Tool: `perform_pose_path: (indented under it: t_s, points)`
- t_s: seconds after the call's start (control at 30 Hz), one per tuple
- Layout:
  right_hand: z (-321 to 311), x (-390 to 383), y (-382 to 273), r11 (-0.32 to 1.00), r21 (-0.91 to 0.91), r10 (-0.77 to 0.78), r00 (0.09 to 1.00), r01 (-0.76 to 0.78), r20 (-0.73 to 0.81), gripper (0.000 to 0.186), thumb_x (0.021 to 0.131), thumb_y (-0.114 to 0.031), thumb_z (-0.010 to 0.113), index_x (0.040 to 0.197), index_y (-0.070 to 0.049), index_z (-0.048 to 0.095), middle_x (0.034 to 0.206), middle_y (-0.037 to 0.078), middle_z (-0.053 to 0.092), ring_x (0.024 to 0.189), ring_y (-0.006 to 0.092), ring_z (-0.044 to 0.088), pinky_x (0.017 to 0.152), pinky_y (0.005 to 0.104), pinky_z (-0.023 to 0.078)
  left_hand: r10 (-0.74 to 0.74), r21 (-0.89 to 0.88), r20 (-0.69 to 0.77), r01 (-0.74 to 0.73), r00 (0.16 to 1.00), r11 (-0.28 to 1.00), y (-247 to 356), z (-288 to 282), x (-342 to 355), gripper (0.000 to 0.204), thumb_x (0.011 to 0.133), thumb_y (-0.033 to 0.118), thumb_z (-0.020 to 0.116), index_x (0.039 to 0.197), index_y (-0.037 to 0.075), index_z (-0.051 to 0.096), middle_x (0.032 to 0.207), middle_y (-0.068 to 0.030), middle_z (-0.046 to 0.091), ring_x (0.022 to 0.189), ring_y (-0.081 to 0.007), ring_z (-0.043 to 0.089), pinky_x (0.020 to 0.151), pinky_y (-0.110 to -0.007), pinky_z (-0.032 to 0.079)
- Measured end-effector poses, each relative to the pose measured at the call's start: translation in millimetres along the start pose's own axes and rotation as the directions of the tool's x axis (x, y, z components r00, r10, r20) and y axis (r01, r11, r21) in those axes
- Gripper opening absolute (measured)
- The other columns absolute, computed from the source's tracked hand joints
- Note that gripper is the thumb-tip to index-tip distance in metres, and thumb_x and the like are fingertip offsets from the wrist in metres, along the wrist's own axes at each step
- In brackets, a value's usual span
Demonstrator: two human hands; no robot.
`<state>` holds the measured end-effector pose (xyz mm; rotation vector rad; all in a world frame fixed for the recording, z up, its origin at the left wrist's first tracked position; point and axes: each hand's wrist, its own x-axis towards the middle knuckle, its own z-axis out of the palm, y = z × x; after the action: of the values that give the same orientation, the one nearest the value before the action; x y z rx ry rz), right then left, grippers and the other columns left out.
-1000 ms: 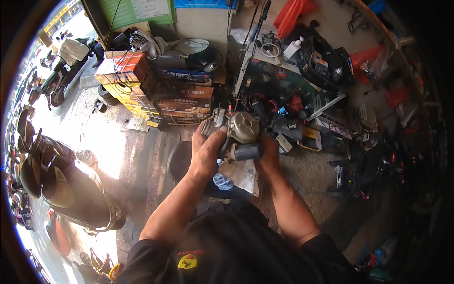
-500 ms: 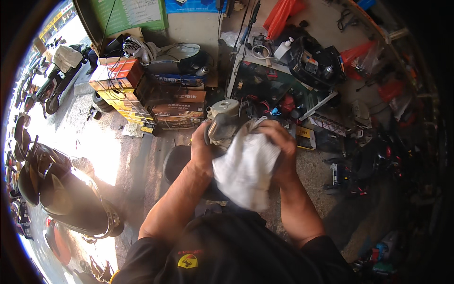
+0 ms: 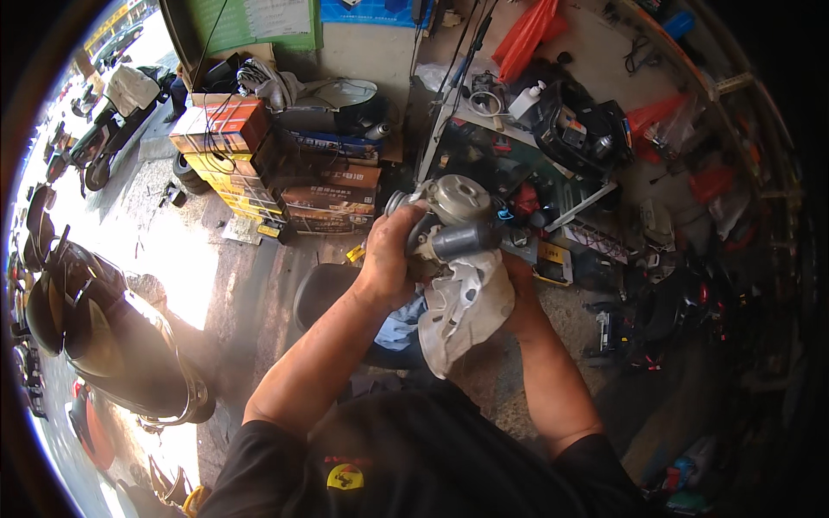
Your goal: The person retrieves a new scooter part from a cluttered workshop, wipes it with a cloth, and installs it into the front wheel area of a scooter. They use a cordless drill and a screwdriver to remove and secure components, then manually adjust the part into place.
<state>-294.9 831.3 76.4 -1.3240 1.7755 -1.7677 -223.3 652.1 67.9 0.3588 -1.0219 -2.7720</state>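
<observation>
The left hand (image 3: 389, 250) grasps a metal assembly (image 3: 458, 209), which sits just ahead and to the right of that grip. It looks heavy, rigid and possibly greasy; its solid body seems a surer hold than the dark cylinder (image 3: 466, 241). Right of this, a soft, light cloth (image 3: 466, 315) drapes beside the right hand (image 3: 522, 293), whose hidden fingers leave its grip unclear.
</observation>
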Motion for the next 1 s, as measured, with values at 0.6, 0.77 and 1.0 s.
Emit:
perform_pose_path:
  t_s: [0.6, 0.77, 1.0]
  points:
    - [0.0, -10.6, -4.1, 0.992, 0.050, 0.116, 0.991, -0.113, -0.064, 0.024, 0.092, -0.012, 0.062, 0.112, 0.000, 0.066, 0.105, 0.008, 0.069, 0.089, 0.0159, 0.066, 0.080, 0.0319, 0.053, 0.318, 0.542, 0.221, -0.388, 0.922, 0.746, 8.4, 2.7, -12.3, 0.035, 0.093, 0.029, 0.051, 0.109, 0.002, 0.066, 0.096, -0.0084, 0.068, 0.087, -0.0187, 0.064, 0.073, -0.035, 0.053]
    - [-35.1, 4.6, -12.2, 0.466, -0.771, -0.337, 0.893, 0.433, 0.299, 0.030, 0.073, -0.006, 0.071, 0.102, -0.006, 0.070, 0.086, 0.013, 0.065, 0.079, 0.0314, 0.068, 0.064, 0.0377, 0.057, -0.221, -0.075, 0.015, 0.222, 0.975, 0.972, -1.2, 2.0, -5.2, 0.053, 0.095, 0.046, 0.040, 0.122, 0.005, 0.060, 0.108, -0.0112, 0.066, 0.094, -0.0268, 0.065, 0.077, -0.044, 0.055]
    - [-33.7, -23.2, -19.1, 0.971, -0.234, -0.166, 0.857, 0.056, -0.487, 0.021, 0.093, -0.012, 0.062, 0.114, -0.007, 0.065, 0.108, 0.012, 0.067, 0.098, 0.0211, 0.067, 0.086, 0.0341, 0.057, -0.260, -0.403, 0.251, 0.345, 0.932, 0.848, -9.1, -7.3, -3.8, 0.063, 0.094, 0.055, 0.035, 0.131, 0.009, 0.056, 0.114, -0.0133, 0.068, 0.087, -0.0270, 0.071, 0.047, -0.045, 0.056]
